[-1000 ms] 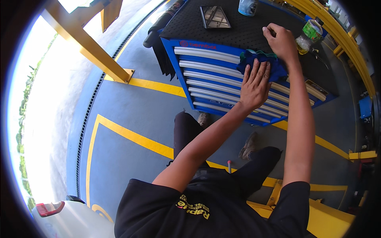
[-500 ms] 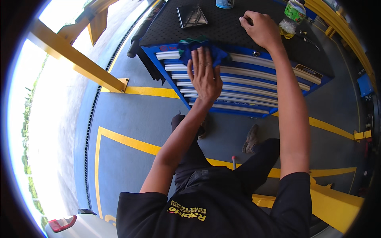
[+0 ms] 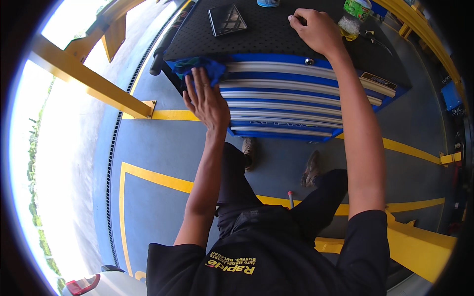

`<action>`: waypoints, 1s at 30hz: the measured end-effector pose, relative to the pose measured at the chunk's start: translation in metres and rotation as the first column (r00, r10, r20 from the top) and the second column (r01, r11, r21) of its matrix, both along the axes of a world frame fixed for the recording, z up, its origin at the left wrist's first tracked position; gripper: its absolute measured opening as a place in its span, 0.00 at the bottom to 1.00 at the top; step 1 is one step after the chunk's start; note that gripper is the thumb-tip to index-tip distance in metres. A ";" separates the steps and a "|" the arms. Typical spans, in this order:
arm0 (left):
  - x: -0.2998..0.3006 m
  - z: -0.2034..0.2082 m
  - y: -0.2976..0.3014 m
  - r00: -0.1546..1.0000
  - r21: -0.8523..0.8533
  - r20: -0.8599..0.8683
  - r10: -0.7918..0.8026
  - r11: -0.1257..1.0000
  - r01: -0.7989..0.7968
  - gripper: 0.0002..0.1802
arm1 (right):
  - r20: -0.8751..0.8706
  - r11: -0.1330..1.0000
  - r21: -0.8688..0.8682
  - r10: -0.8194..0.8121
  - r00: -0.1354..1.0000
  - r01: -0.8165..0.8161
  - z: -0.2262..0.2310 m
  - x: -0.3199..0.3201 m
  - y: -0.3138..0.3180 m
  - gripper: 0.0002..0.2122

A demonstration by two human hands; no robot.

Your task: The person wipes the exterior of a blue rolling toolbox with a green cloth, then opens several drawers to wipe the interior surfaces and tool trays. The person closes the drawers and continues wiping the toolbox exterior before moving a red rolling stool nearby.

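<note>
My left hand (image 3: 206, 101) holds a blue cloth (image 3: 213, 70) against the front of a blue tool cabinet (image 3: 291, 75), at its upper left corner. The fingers are stretched over the cloth and press it near the left end of the top drawer. My right hand (image 3: 316, 30) rests on the cabinet's black dotted top mat (image 3: 266, 34), its fingers loosely curled. Nothing shows in it, though the palm faces down and is hidden. A dark phone-like slab (image 3: 227, 19) lies on the mat, left of my right hand.
A plastic bottle with a green label (image 3: 356, 15) stands right of my right hand, near a thin dark cable (image 3: 377, 42). A blue-and-white container (image 3: 268, 3) is at the far edge. A yellow steel post (image 3: 94, 84) rises at left. A red-tipped rod (image 3: 291, 197) is between my legs.
My left hand has slid left along the top drawer with the cloth, from nearer the middle to the corner. The right hand stays at about the same place on the mat.
</note>
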State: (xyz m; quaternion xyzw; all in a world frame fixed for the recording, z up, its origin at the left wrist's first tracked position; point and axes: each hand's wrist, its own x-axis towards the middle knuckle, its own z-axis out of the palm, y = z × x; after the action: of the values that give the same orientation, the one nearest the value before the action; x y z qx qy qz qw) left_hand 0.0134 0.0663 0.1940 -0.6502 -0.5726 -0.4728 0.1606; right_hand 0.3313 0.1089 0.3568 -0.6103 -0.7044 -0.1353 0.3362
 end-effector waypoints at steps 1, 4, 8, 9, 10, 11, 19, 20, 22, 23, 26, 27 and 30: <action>-0.012 0.004 0.002 0.999 0.017 0.038 0.014 1.000 -0.014 0.28 | 0.010 1.000 0.005 0.000 1.000 0.000 0.000 0.000 0.001 0.14; -0.021 0.020 0.002 0.949 0.006 0.312 -0.046 0.999 0.046 0.24 | 0.024 0.998 0.063 0.015 1.000 -0.016 0.001 0.000 0.000 0.14; 0.020 0.060 -0.038 0.480 0.174 0.778 -0.406 0.873 0.456 0.20 | -0.072 0.928 0.354 0.151 0.986 -0.116 0.011 0.005 -0.010 0.13; 0.028 0.068 -0.050 0.312 0.214 0.850 -0.425 0.818 0.534 0.20 | -0.127 0.895 0.432 0.185 0.974 -0.114 0.011 0.002 -0.017 0.12; 0.032 0.081 -0.065 0.144 0.260 0.898 -0.417 0.764 0.590 0.20 | -0.175 0.851 0.511 0.237 0.956 -0.118 0.012 -0.010 -0.029 0.11; 0.036 0.093 -0.078 0.073 0.249 0.928 -0.366 0.751 0.612 0.20 | -0.299 0.860 0.498 0.293 0.908 -0.113 0.009 -0.024 -0.048 0.14; 0.042 0.078 -0.104 0.349 -0.241 0.760 -0.549 0.261 0.935 0.19 | -0.967 0.860 0.146 0.229 0.114 -0.489 -0.130 -0.091 -0.225 0.16; 0.044 0.088 -0.104 0.402 -0.366 0.634 -0.661 0.201 0.909 0.21 | -0.976 0.866 0.104 0.185 0.119 -0.490 -0.137 -0.085 -0.235 0.16; 0.040 0.120 -0.096 0.374 -0.637 0.256 -0.892 0.135 0.759 0.25 | -0.987 0.947 0.056 0.100 0.124 -0.316 -0.144 -0.059 -0.240 0.14; 0.038 0.130 -0.086 0.303 -0.648 -0.009 -0.953 0.236 0.724 0.31 | -0.988 0.982 0.096 0.114 0.105 -0.165 -0.143 -0.046 -0.240 0.13; 0.057 0.172 -0.041 0.357 -0.594 -0.194 -0.914 0.399 0.699 0.35 | -0.976 0.911 0.003 -0.087 0.200 0.411 -0.123 0.002 -0.238 0.14; 0.068 0.178 -0.020 0.360 -0.521 -0.284 -0.889 0.458 0.720 0.33 | -0.945 0.861 0.074 -0.101 0.312 0.504 -0.122 0.009 -0.231 0.14; 0.110 0.196 0.032 0.328 -0.460 -0.419 -0.846 0.510 0.727 0.42 | -0.808 0.726 0.289 -0.164 0.565 0.624 -0.111 0.022 -0.204 0.14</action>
State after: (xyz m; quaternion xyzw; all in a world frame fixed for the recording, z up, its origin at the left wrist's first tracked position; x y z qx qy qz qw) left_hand 0.1236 0.0980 0.3905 -0.9691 -0.1413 -0.2014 0.0196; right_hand 0.3535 -0.0948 0.2458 -0.6351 -0.2724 -0.1479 0.7075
